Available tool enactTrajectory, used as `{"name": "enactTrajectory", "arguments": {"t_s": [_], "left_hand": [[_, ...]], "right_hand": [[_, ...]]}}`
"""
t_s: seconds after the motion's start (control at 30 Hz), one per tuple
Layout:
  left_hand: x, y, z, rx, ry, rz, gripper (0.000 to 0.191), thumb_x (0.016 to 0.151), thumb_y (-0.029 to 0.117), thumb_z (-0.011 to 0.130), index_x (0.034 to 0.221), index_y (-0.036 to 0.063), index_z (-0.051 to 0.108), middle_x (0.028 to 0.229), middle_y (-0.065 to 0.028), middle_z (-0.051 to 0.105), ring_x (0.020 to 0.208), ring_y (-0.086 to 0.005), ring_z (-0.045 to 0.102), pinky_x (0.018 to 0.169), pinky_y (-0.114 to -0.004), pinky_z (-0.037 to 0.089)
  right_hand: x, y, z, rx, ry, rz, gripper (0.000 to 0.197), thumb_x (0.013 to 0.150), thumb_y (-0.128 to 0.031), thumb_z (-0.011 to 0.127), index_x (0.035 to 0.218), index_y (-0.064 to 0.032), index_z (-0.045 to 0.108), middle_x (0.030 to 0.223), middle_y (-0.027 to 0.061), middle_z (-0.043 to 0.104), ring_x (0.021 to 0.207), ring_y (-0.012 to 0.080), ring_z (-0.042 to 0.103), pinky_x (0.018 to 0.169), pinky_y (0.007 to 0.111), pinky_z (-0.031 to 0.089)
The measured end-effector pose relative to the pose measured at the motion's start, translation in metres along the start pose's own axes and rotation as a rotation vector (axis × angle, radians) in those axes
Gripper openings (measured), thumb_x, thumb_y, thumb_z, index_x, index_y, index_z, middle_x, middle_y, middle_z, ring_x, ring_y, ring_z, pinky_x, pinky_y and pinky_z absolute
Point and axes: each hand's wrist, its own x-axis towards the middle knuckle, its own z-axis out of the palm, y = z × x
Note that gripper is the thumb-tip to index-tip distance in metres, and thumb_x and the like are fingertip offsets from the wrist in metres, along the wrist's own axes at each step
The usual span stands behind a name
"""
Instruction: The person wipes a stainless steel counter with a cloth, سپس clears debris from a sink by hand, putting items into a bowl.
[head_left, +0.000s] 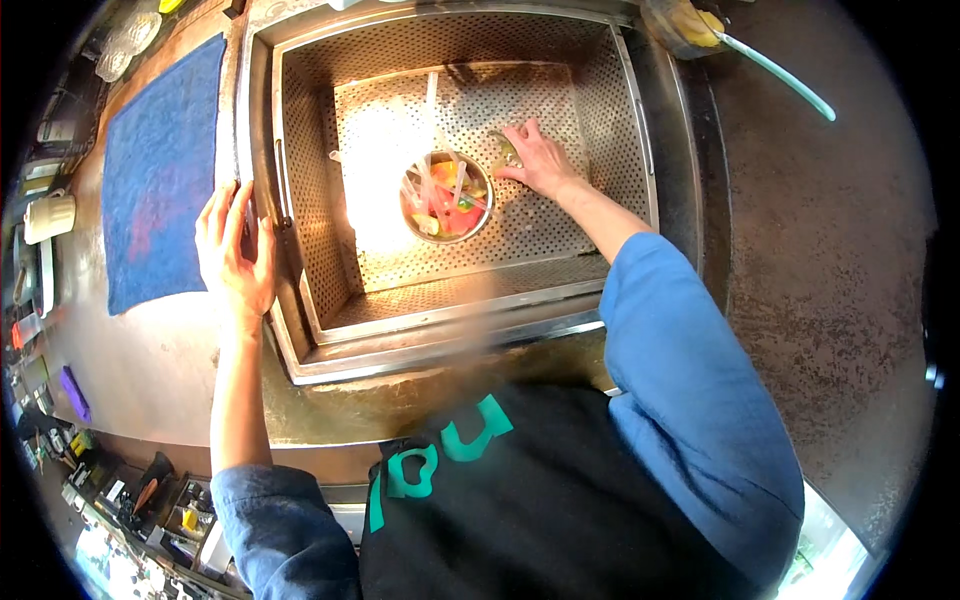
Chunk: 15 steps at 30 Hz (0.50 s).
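Note:
In the sink stands a round metal bowl (489, 202) holding citrus pieces, reddish pieces and several clear plastic straws (424, 184). Just right of it, over the perforated metal basket (525, 247) lining the sink, is my right hand (541, 161). Its thumb and fingers lie on either side of a small clear-greenish item (507, 152); I cannot tell whether this is glass or a scrap. My left hand (238, 255) rests at the sink's left rim with fingers apart and nothing visible in it. A strong glare hides part of the basket floor left of the bowl.
A blue towel (165, 180) lies on the counter left of the sink. At the top right, a clear container (679, 30) has yellowish contents, with a pale-green handle (784, 75) sticking out. Knives (46, 277) and a cream-coloured cup (49, 217) are at the far left.

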Motion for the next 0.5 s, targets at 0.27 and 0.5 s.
{"name": "enactTrajectory", "arguments": {"t_s": [0.27, 0.5], "left_hand": [[-0.001, -0.001, 0.001, 0.021, 0.002, 0.007, 0.041, 0.083, 0.011, 0.063, 0.124, 0.0076, 0.058, 0.128, -0.0166, 0.054, 0.121, -0.0329, 0.047, 0.104, -0.043, 0.037], [0.003, 0.0, 0.002, 0.007, 0.014, 0.022, 0.041, 0.084, 0.012, 0.063, 0.124, 0.0077, 0.058, 0.127, -0.0155, 0.054, 0.12, -0.0323, 0.048, 0.104, -0.042, 0.037]], "right_hand": [[0.008, 0.003, 0.033, 0.142, 0.169, -0.066, 0.027, 0.084, -0.016, 0.063, 0.109, -0.0097, 0.055, 0.105, 0.0131, 0.051, 0.087, 0.0315, 0.061, 0.075, 0.04, 0.052], [0.011, 0.008, 0.029, 0.681, 0.166, 0.209, 0.016, 0.077, -0.015, 0.065, 0.089, -0.0059, 0.059, 0.078, 0.0137, 0.063, 0.078, 0.0308, 0.064, 0.072, 0.04, 0.053]]}}
